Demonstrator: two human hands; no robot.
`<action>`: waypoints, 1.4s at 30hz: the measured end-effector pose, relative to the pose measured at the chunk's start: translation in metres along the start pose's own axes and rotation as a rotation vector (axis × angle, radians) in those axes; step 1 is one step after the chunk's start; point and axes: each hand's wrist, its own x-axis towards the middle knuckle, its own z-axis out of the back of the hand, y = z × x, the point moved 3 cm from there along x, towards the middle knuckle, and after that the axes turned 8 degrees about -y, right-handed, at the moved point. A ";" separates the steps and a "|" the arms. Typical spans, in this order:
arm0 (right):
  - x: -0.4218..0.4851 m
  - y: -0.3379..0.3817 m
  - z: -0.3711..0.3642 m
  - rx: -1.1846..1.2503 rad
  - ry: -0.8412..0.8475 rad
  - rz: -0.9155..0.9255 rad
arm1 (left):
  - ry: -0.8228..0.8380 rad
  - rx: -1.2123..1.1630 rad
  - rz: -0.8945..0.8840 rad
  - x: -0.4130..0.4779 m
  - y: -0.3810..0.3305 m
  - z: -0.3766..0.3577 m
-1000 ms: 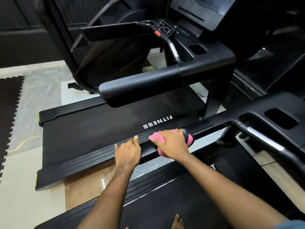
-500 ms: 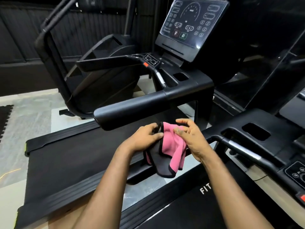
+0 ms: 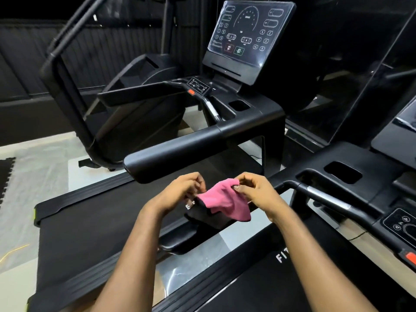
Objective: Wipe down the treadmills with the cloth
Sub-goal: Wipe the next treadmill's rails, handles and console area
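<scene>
A pink cloth with a dark underside (image 3: 222,200) hangs in the air between my two hands, just below the thick black handrail (image 3: 175,154) of the left treadmill (image 3: 90,226). My left hand (image 3: 182,192) pinches the cloth's left edge. My right hand (image 3: 256,192) pinches its upper right corner between thumb and fingers. The cloth sags downward over the handrail (image 3: 180,239) of the near treadmill (image 3: 258,287), on whose belt I stand. The left treadmill's console screen (image 3: 247,34) is up ahead.
The near treadmill's console with cup recess (image 3: 342,176) and button pad (image 3: 403,224) is at right. A black exercise machine (image 3: 126,109) stands behind the left treadmill. Pale floor tile and a dark foam mat (image 3: 6,176) lie at left. A glossy dark wall is at right.
My right hand lifted the cloth off the near treadmill's rail, and my left hand left the rail and took the cloth's other edge. The view tilted up to show the console.
</scene>
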 end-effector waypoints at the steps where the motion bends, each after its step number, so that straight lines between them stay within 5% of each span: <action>1: 0.001 0.007 0.000 -0.024 0.006 0.026 | 0.007 -0.013 0.017 0.000 -0.004 -0.002; 9: 0.008 0.042 0.004 -0.193 -0.024 0.175 | 0.028 0.536 -0.147 0.008 -0.006 -0.011; 13: 0.005 0.038 0.008 -0.186 -0.031 0.118 | 0.030 0.560 -0.130 0.009 -0.010 -0.003; 16: 0.001 0.039 0.010 -0.053 -0.067 0.043 | 0.078 0.359 -0.099 0.002 -0.023 0.004; 18: -0.003 0.039 0.013 0.062 0.003 -0.042 | 0.141 0.204 -0.079 -0.006 -0.031 0.009; 21: 0.003 0.022 0.008 -0.049 0.097 -0.170 | 0.191 0.283 0.014 -0.003 -0.020 0.010; 24: 0.024 -0.019 -0.009 -0.353 -0.010 -0.253 | 0.042 0.567 0.043 0.012 0.018 -0.004; 27: 0.030 -0.054 -0.038 -0.742 -0.206 -0.225 | -0.163 0.576 0.048 0.013 0.068 -0.026; 29: 0.017 -0.068 -0.071 -0.943 -0.196 -0.117 | -0.295 0.565 0.091 0.004 0.101 -0.035; 33: -0.017 -0.087 -0.129 -0.984 -0.041 0.007 | -0.488 0.600 0.153 -0.014 0.140 -0.040; 37: 0.014 -0.097 -0.094 -1.168 -0.032 0.125 | -0.509 0.682 0.159 -0.017 0.135 -0.045; 42: 0.060 -0.098 -0.073 -1.281 -0.028 -0.144 | -0.539 0.702 0.144 -0.020 0.132 -0.048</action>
